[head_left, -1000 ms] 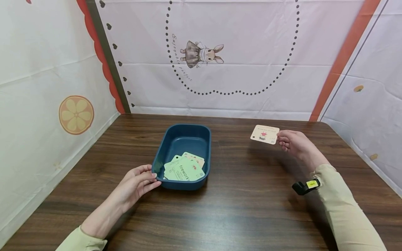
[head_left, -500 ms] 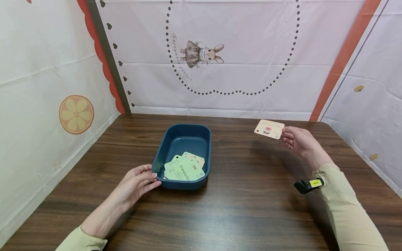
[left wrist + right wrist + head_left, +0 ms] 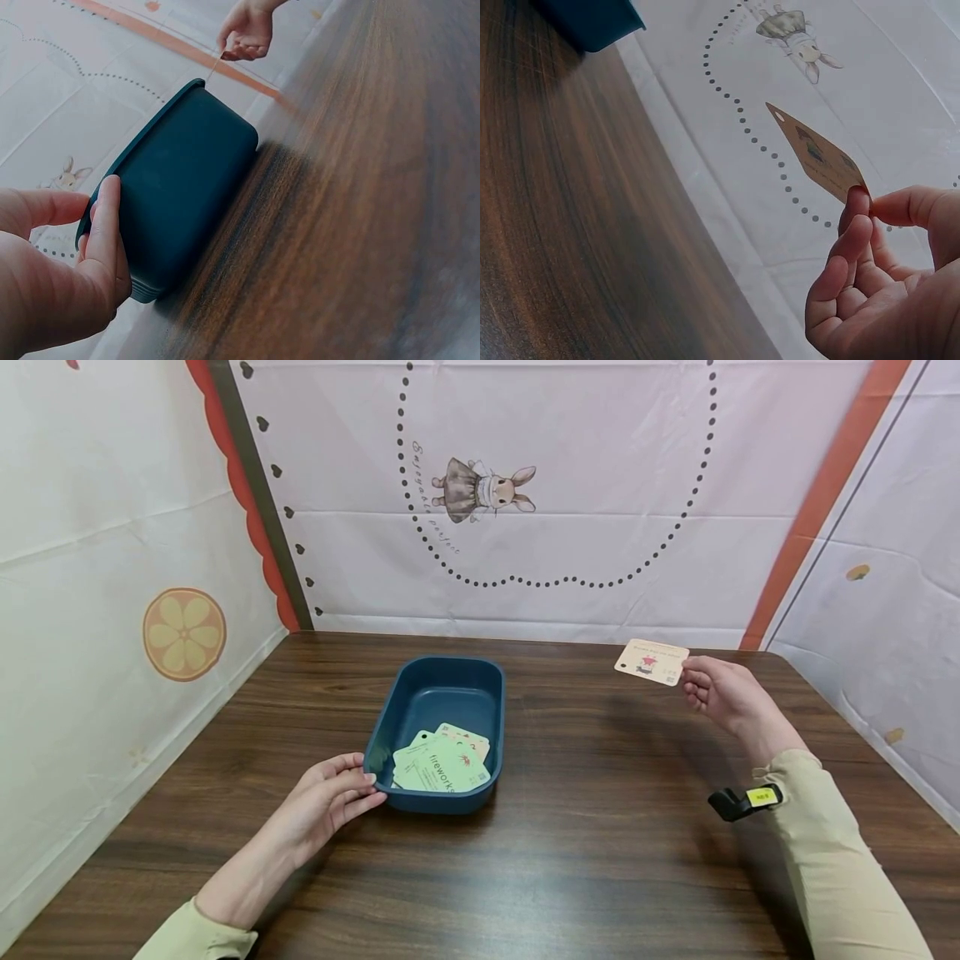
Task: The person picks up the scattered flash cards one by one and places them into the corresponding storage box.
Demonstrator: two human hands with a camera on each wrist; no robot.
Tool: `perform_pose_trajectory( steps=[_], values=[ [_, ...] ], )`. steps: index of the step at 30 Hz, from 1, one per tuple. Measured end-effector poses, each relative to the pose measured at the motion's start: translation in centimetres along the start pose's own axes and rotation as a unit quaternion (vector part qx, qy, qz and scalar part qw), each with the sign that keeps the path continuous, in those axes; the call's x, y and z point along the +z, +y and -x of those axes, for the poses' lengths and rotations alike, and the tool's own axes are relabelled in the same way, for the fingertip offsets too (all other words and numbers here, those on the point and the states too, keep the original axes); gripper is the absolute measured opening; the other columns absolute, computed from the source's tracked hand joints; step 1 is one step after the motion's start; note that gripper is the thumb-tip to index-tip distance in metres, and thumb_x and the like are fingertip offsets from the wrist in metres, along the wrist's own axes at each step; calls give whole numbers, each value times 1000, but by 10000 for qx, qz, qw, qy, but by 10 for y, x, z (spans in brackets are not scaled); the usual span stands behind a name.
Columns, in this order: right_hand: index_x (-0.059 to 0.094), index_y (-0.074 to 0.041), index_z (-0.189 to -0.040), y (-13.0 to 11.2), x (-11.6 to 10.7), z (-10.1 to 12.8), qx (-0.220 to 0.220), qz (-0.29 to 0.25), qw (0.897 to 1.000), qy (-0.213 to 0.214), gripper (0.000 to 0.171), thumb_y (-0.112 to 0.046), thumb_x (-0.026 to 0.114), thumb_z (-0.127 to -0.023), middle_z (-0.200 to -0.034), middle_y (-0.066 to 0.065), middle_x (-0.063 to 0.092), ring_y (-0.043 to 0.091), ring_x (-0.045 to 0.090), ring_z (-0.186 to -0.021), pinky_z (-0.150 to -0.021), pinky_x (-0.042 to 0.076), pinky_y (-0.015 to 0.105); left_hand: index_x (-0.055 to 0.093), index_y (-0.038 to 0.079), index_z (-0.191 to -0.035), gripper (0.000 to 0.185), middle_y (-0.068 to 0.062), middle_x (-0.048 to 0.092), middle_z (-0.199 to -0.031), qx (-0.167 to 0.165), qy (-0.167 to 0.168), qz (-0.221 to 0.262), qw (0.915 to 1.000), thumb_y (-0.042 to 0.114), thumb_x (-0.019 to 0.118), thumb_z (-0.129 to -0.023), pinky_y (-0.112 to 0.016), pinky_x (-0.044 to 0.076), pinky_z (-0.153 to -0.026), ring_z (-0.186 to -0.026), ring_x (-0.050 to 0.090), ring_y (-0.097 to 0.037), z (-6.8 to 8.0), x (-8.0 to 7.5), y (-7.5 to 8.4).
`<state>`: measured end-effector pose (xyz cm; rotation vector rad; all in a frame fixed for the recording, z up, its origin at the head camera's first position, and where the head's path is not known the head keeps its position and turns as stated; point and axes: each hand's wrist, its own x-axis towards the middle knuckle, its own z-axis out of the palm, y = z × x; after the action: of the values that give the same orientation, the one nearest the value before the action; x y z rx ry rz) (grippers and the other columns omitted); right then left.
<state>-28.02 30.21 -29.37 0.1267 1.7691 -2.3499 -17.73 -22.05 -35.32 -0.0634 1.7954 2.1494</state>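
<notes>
My right hand (image 3: 726, 693) pinches a peach-coloured card (image 3: 652, 662) by its right edge, between thumb and fingers, in the air over the back right of the table. The card has a rounded outline, a small red-and-dark picture and a punched hole at one corner. With thumb and fingers, my left hand (image 3: 318, 806) grips the near left corner of a dark blue rectangular bin (image 3: 498, 727); the left wrist view shows the fingers against its outer wall (image 3: 187, 172). Inside the bin lie several cards, on top a green card (image 3: 442, 766) printed "fireworks".
The dark wood-grain table (image 3: 570, 860) extends around the bin and to the right. Behind it hangs a white cloth (image 3: 600, 460) with a printed rabbit, and more printed cloth (image 3: 82, 693) closes off the left and right sides.
The right hand and its peach card have moved a little to the right and toward the back of the table. The left hand, the bin and the cards inside look unmoved.
</notes>
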Motion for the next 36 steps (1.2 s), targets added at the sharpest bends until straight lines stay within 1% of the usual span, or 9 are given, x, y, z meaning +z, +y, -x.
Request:
perform_pose_trajectory(
  steps=[4, 11, 20, 28, 36],
  values=[
    [66, -14, -87, -2, 1, 2, -46, 28, 10000, -7, 18, -13, 54, -100, -71, -5, 66, 6, 57, -65, -59, 50, 19, 36, 1, -124, 34, -1, 56, -97, -5, 8, 18, 10000, 6, 55, -96, -24, 60, -91, -86, 62, -8, 0, 0, 0],
    [61, -14, -94, -7, 5, 4, -150, 18, 9999, 80, 8, -16, 56, -100, -75, -6, 66, 6, 56, -69, -62, 49, 19, 36, 2, -124, 34, 0, 56, -97, -13, 11, 18, 10000, 6, 55, -96, -24, 60, -90, -85, 62, -8, 0, -1, 0],
    [62, -13, -92, -14, 9, 7, -218, -145, 9997, -11, 12, -15, 54, -101, -75, -5, 66, 8, 55, -69, -62, 48, 20, 35, 1, -125, 35, 0, 55, -96, -6, 8, 1, 10000, 5, 54, -96, -24, 60, -90, -85, 62, -8, 1, 0, 0],
    [62, -13, -95, -16, 13, 11, -265, -274, 9993, -35, 9, -15, 55, -100, -77, -4, 66, 8, 55, -70, -63, 48, 20, 35, 0, -125, 35, -1, 56, -97, -4, -1, 1, 10000, 5, 54, -96, -24, 60, -90, -85, 62, -8, 1, 1, 1],
    [63, -12, -95, -20, 23, 10, -248, -417, 9988, -118, 8, -15, 57, -100, -78, -3, 68, 9, 56, -71, -64, 48, 21, 36, 0, -125, 34, -1, 56, -97, 15, 5, -2, 10000, 5, 54, -96, -24, 60, -90, -85, 62, -8, 1, 1, 0]
  ],
)
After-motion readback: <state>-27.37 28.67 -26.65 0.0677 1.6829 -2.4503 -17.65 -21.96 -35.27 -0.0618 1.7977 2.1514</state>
